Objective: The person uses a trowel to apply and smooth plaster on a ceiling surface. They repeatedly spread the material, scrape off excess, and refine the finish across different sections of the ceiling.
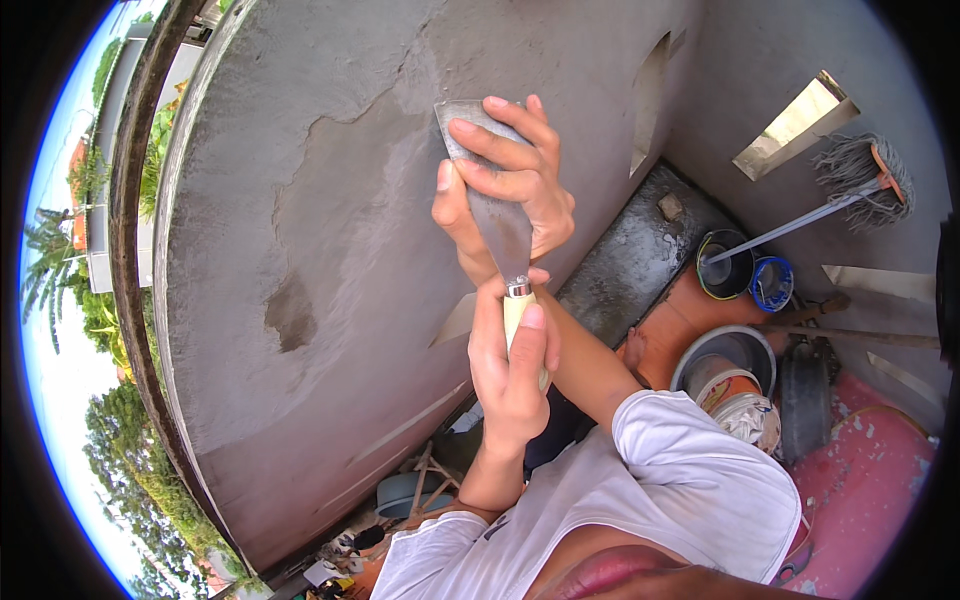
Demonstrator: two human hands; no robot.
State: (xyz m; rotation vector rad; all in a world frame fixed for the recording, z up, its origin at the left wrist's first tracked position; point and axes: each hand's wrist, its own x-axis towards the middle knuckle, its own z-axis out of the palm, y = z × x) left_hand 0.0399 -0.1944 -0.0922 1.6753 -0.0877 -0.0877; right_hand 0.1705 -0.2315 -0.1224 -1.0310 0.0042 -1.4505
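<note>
Wall (365, 60) biggest; scraper (505, 240) held up before it, well in from wall's curved left edge. Probably light; blade (490, 208) likely springy, slick if wet; handle (516, 312) safest hold. Left hand (512, 390): fingers wrapped, thumb (530, 335) pressing handle. Right hand (543, 190): fingers (497, 148) slightly spread, clasping blade.

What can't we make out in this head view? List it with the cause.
Head view:
- Putty knife: part of the blade is covered by the right hand's fingers; part of the handle by the left hand.
- Wooden pole: right end lost at the dark fisheye rim.
- Black bucket: interior too dark to tell its contents.
- Clutter at lower left: too small to identify, cut by the lower edge.
</note>
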